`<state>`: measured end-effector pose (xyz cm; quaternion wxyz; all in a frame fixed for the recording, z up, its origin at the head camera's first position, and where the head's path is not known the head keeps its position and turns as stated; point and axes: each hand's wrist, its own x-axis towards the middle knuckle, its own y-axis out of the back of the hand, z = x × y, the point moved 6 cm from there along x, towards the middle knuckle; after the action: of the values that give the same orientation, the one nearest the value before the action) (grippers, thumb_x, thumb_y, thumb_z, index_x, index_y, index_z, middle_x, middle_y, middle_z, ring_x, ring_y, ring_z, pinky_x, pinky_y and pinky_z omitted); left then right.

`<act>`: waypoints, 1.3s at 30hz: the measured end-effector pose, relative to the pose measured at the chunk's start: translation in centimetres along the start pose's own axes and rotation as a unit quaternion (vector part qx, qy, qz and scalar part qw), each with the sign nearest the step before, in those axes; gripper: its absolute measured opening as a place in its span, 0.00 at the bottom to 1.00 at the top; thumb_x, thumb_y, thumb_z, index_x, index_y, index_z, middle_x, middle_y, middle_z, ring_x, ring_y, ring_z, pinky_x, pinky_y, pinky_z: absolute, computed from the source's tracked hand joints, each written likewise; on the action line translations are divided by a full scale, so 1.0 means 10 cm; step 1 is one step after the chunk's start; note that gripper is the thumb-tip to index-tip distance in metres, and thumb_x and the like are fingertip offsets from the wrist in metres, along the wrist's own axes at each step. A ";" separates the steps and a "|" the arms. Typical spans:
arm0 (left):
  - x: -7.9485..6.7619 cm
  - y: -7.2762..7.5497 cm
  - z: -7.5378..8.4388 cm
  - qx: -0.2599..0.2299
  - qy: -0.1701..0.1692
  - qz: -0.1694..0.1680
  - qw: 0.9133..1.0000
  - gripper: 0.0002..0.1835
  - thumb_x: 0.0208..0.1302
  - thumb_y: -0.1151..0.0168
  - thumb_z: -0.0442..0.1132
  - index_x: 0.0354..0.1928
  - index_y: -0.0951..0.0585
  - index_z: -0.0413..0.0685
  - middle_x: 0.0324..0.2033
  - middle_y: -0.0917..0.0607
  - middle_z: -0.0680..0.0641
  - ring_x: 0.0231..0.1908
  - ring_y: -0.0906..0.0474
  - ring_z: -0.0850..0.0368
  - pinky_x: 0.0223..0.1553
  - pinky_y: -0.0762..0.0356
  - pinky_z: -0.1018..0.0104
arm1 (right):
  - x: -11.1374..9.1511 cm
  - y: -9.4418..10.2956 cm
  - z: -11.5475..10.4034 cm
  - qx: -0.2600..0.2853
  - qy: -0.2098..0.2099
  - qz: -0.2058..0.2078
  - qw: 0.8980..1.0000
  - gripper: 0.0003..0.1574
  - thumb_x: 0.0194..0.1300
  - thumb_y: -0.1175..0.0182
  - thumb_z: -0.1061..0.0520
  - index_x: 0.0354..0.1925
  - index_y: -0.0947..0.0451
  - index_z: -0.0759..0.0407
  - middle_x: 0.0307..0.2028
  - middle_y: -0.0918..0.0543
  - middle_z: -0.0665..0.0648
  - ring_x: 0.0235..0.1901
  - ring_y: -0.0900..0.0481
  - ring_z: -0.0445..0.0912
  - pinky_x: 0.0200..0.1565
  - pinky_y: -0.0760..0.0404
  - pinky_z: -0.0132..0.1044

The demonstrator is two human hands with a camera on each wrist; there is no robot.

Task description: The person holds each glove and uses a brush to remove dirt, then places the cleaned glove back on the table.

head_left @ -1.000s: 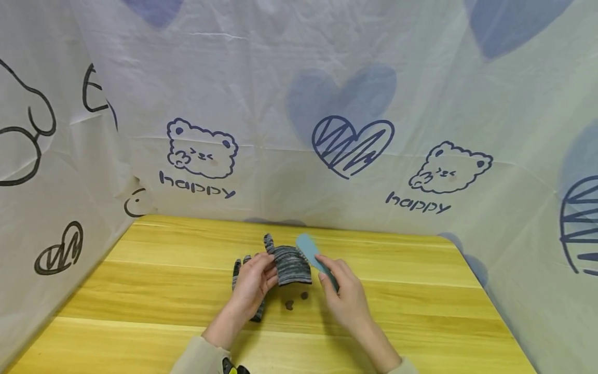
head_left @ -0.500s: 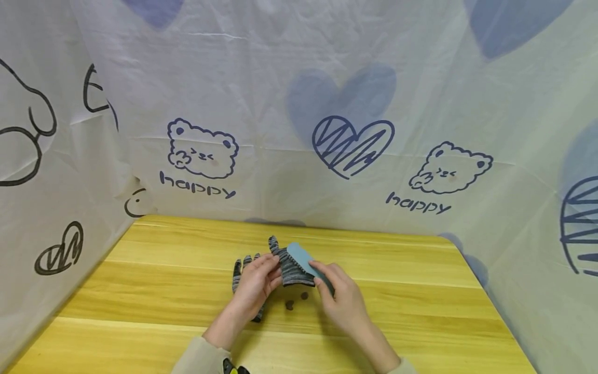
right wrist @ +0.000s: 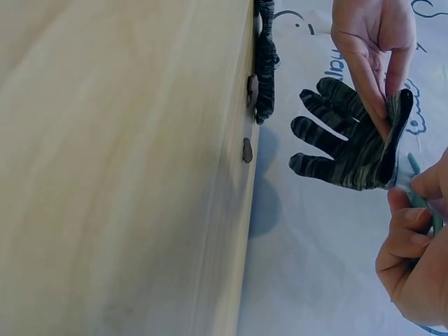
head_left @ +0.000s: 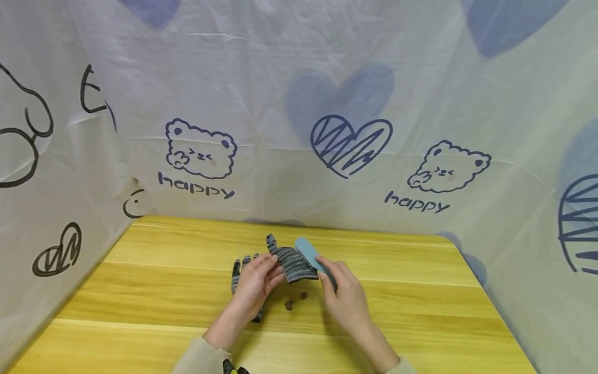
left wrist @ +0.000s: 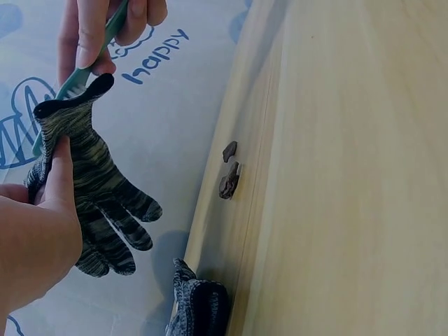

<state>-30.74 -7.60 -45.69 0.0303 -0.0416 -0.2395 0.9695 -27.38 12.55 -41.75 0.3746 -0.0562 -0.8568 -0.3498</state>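
A grey-and-black knit glove (head_left: 294,266) is held above the table by my left hand (head_left: 257,278), its cuff toward me. The left wrist view shows the thumb pressed against the glove near the cuff (left wrist: 73,101). In my right hand (head_left: 348,298) is a light-blue brush (head_left: 306,250), gripped by its handle, with the bristles against the glove's right side. A matching second glove (head_left: 236,275) lies on the table, partly hidden behind my left hand and forearm. Two small dark brown clumps (head_left: 288,305) sit on the wood below the held glove.
The wood-grain table (head_left: 420,311) reaches back to a white cloth wall (head_left: 271,187) printed with hearts, bears and "happy". More printed cloth (head_left: 56,208) stands along the left side.
The brush went down and left across the glove, then back up and right. The held glove shifted slightly right and its cuff tilted. The second glove and clumps stayed in place.
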 end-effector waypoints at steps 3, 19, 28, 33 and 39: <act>-0.01 0.00 0.00 0.002 0.000 -0.005 1.000 0.07 0.80 0.49 0.33 0.39 0.25 0.43 0.33 0.20 0.50 0.36 0.18 0.62 0.48 0.14 0.66 | 0.01 0.01 0.01 -0.002 -0.014 0.005 1.000 0.25 0.68 0.33 0.66 0.62 0.18 0.58 0.39 0.16 0.54 0.28 0.27 0.39 0.28 0.25 0.32; 0.01 0.01 -0.02 0.022 0.011 0.005 1.000 0.08 0.79 0.46 0.34 0.37 0.24 0.43 0.31 0.21 0.50 0.33 0.20 0.63 0.44 0.14 0.69 | 0.01 -0.01 -0.06 0.065 0.042 -0.034 0.996 0.25 0.71 0.36 0.66 0.64 0.20 0.57 0.44 0.16 0.53 0.37 0.22 0.40 0.36 0.18 0.35; 0.01 0.01 -0.04 0.044 0.016 -0.019 0.999 0.08 0.80 0.44 0.35 0.37 0.22 0.44 0.29 0.19 0.52 0.32 0.19 0.64 0.45 0.14 0.69 | -0.01 -0.07 -0.06 0.052 0.016 -0.070 0.996 0.25 0.72 0.36 0.63 0.66 0.21 0.54 0.45 0.16 0.51 0.37 0.22 0.38 0.36 0.18 0.33; 0.01 0.00 -0.04 0.049 0.017 -0.028 0.998 0.12 0.81 0.47 0.35 0.34 0.26 0.43 0.30 0.22 0.52 0.33 0.21 0.64 0.48 0.14 0.67 | -0.01 -0.05 -0.04 0.038 0.011 -0.053 0.998 0.25 0.71 0.36 0.64 0.65 0.20 0.56 0.44 0.16 0.52 0.36 0.22 0.39 0.35 0.19 0.33; 0.02 -0.01 -0.04 0.043 0.013 -0.020 0.999 0.14 0.81 0.48 0.33 0.31 0.29 0.43 0.33 0.23 0.49 0.33 0.21 0.63 0.47 0.14 0.68 | 0.00 -0.02 -0.01 0.019 -0.001 -0.029 0.999 0.24 0.71 0.35 0.64 0.64 0.19 0.56 0.43 0.16 0.52 0.36 0.21 0.41 0.37 0.17 0.38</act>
<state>-30.88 -7.35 -45.99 0.0544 -0.0482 -0.1983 0.9775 -27.40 12.34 -41.80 0.3643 -0.0242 -0.8650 -0.3442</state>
